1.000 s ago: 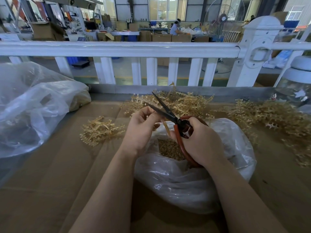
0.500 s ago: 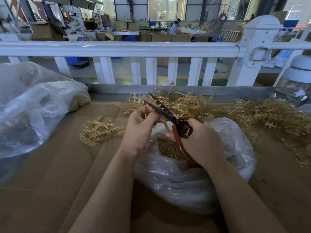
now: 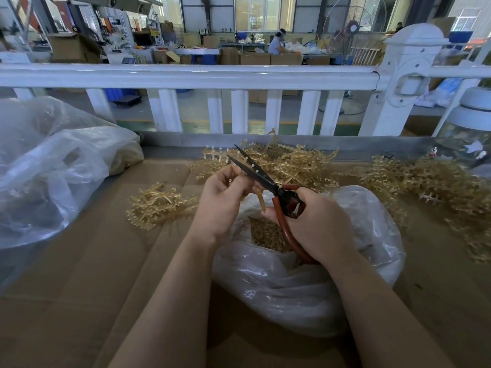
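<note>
My right hand (image 3: 316, 224) grips the red handles of a pair of scissors (image 3: 261, 176), whose black blades stand slightly apart and point up and left. My left hand (image 3: 221, 200) pinches a thin tan plastic sprue piece (image 3: 261, 200) between the blades, its stem hanging down. Both hands hover over an open clear plastic bag (image 3: 305, 274) that holds small tan cut pieces (image 3: 265, 235).
Piles of tan branched plastic sprues lie on the cardboard-covered table: a small pile (image 3: 156, 205) at left, one behind the hands (image 3: 287, 163), a large one at right (image 3: 430, 187). A big clear bag (image 3: 53, 166) sits far left. A white railing (image 3: 186, 75) borders the table's far edge.
The scissor blades, wide apart a second ago, have narrowed around the sprue piece. Both hands stay in about the same place above the bag.
</note>
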Available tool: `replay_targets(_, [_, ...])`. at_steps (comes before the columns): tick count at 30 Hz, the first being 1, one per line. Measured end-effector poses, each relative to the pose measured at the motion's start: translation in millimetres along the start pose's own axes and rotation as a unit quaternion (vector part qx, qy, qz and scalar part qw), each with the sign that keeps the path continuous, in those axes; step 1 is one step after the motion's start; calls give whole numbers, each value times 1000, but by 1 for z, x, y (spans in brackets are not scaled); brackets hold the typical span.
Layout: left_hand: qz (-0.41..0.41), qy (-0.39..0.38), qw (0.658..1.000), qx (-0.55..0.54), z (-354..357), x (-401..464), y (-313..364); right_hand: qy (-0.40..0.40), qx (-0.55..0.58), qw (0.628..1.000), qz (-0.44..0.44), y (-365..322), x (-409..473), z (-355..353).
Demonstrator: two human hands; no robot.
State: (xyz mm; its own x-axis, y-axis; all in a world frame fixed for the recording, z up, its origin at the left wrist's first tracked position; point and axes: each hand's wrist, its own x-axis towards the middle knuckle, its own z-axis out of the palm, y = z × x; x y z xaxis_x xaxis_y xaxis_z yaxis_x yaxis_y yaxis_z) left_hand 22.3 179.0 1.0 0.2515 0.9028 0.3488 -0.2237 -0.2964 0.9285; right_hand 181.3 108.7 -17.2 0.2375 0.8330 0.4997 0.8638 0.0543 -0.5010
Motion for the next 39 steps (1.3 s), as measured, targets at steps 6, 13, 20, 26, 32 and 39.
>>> replay_targets(6, [1,-1,1000,-6,0,-1,1,-8,12,1000,-3,-1,-1,0])
replay_targets(13, [12,10,1000,-3,0,-1,1,-7,7,1000,-9,-1,-1,1])
replay_targets(20, [23,-13,999,42,1,-2,2,11,-7,1000,-9,-2,-1,0])
replay_targets(26, [14,-29,999,40,1,-3,2,24,-2,1000,-14,-2,-2,0])
replay_targets(32, [17,-25,999,38,1,-3,2,24,1,1000,-15,-2,-2,1])
replay_targets(39, [16,15,998,57,5,-3,2,27,-13,999,-18,-1,-2,1])
